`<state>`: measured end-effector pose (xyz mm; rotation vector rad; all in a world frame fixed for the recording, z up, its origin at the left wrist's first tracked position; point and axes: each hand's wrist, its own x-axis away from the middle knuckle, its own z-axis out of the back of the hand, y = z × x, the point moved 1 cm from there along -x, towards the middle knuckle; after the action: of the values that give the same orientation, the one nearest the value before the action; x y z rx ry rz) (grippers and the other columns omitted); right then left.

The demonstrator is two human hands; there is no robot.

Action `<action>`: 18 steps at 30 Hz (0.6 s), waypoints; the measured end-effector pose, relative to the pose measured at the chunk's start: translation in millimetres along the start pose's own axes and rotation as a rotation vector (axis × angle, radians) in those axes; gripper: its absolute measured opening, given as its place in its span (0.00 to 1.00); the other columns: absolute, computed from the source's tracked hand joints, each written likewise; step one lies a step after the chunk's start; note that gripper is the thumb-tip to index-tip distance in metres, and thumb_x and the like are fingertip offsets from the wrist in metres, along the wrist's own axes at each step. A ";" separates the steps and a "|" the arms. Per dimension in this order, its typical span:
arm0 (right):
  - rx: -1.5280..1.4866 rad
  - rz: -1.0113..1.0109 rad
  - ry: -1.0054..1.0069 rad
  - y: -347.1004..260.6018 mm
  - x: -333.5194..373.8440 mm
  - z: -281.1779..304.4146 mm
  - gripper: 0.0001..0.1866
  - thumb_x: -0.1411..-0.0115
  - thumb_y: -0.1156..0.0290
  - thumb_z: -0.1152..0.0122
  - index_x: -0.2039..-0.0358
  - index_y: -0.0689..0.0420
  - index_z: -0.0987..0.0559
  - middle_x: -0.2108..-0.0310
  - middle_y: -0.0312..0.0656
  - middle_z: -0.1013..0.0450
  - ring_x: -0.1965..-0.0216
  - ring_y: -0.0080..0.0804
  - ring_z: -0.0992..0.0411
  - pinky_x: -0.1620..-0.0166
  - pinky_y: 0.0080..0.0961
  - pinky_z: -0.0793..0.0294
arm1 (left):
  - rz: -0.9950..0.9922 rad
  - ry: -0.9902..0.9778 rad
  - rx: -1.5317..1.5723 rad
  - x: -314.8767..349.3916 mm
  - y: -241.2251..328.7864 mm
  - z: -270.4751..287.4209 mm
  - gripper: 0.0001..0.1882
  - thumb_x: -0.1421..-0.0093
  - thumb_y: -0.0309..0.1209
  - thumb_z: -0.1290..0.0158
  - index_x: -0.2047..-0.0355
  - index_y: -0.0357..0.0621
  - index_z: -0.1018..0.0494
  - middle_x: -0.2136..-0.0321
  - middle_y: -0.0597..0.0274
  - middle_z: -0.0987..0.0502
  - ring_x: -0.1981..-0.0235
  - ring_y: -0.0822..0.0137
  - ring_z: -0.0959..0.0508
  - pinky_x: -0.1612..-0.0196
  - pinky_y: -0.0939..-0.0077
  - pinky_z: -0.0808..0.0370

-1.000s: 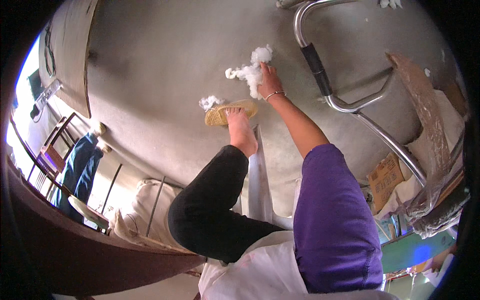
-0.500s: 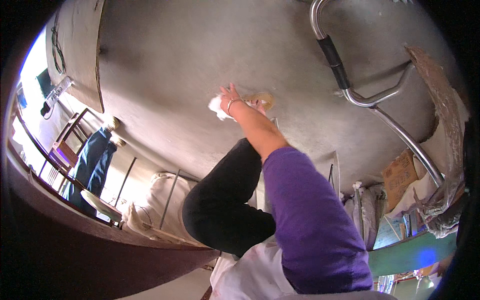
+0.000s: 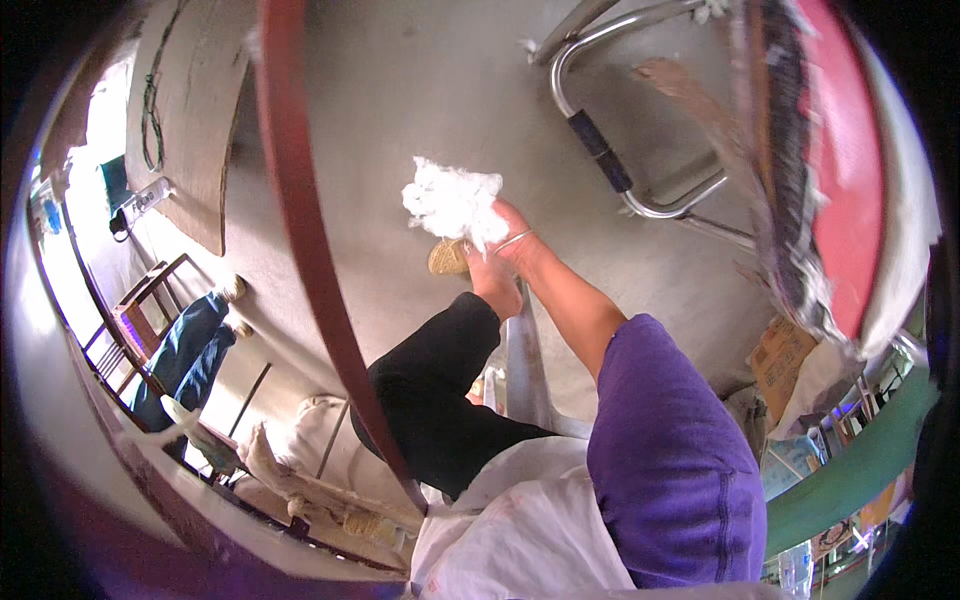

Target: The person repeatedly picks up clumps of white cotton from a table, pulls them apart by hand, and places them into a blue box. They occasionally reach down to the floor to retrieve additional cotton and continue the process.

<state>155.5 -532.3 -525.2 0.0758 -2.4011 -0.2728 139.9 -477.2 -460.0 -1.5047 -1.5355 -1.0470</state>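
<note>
A loose clump of white fluffy stuffing (image 3: 450,200) is gripped in my right hand (image 3: 510,230), raised above the floor. My fingers are mostly hidden behind the fluff; the thumb side and a thin bangle at the wrist show. Just beneath the hand is my bare foot (image 3: 494,285), with a tan woven sandal (image 3: 449,257) at its toes. My purple sleeve (image 3: 675,450) covers the upper arm, and a white cloth (image 3: 520,530) lies over my lap. My left hand does not appear in the picture.
A dark red curved edge (image 3: 300,200) crosses the view at left. A bent metal tube frame (image 3: 560,90) stands on the grey floor at far right, near a frayed red-and-white padded piece (image 3: 840,170). A cardboard box (image 3: 783,358) sits at right; another person's legs (image 3: 190,350) show at left.
My right hand has lifted from the floor with the white stuffing, which now shows as a larger clump. The view has shifted, bringing the red edge and padded piece into sight.
</note>
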 end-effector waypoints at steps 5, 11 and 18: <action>-0.323 -0.180 -0.297 -6.5 49.2 -78.7 0.22 0.40 0.67 0.49 0.47 0.64 0.34 0.48 0.49 0.32 0.47 0.39 0.33 0.43 0.36 0.35 | -1.050 0.545 -1.621 315.9 75.9 -112.2 0.24 0.42 0.40 0.57 0.49 0.38 0.36 0.48 0.43 0.36 0.45 0.43 0.38 0.44 0.50 0.42; -0.749 -0.630 -0.380 3.3 117.1 -157.9 0.17 0.40 0.63 0.53 0.53 0.58 0.31 0.54 0.44 0.31 0.55 0.38 0.32 0.51 0.33 0.33 | -1.495 0.684 -1.964 429.0 73.2 -102.9 0.25 0.45 0.27 0.51 0.45 0.37 0.37 0.43 0.43 0.39 0.39 0.43 0.42 0.39 0.51 0.46; -0.034 -0.402 -0.694 35.1 215.9 -223.3 0.16 0.38 0.56 0.59 0.62 0.51 0.27 0.65 0.38 0.29 0.70 0.37 0.32 0.67 0.31 0.30 | -1.653 0.637 -1.417 450.3 54.3 -117.8 0.27 0.47 0.28 0.45 0.45 0.41 0.36 0.45 0.49 0.35 0.43 0.51 0.36 0.42 0.64 0.39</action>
<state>143.0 -565.1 -214.6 0.5280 -3.0542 -0.6046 168.8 -405.5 2.2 0.1687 -1.2328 -3.5241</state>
